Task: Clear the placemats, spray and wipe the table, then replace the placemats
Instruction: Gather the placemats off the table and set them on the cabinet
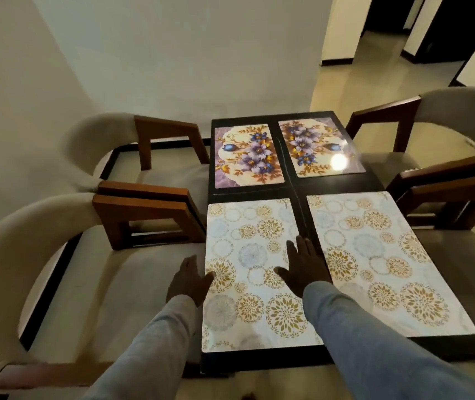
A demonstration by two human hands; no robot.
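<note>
Flanking the near-left placemat with flat, spread fingers, left hand and right hand seem ready to lift it; clearing likely begins, needing an edge grip.

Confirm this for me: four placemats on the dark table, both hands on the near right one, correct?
Not quite. The head view shows both the left hand and right hand on the near left placemat, not the right one. Four placemats on the dark table is correct.

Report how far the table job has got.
Done: nothing that shows; all four placemats lie on the table. In hand: left hand and right hand rest flat at the near left mat's edges. Left: clearing, spraying, wiping, replacing; no spray or cloth in view.
</note>
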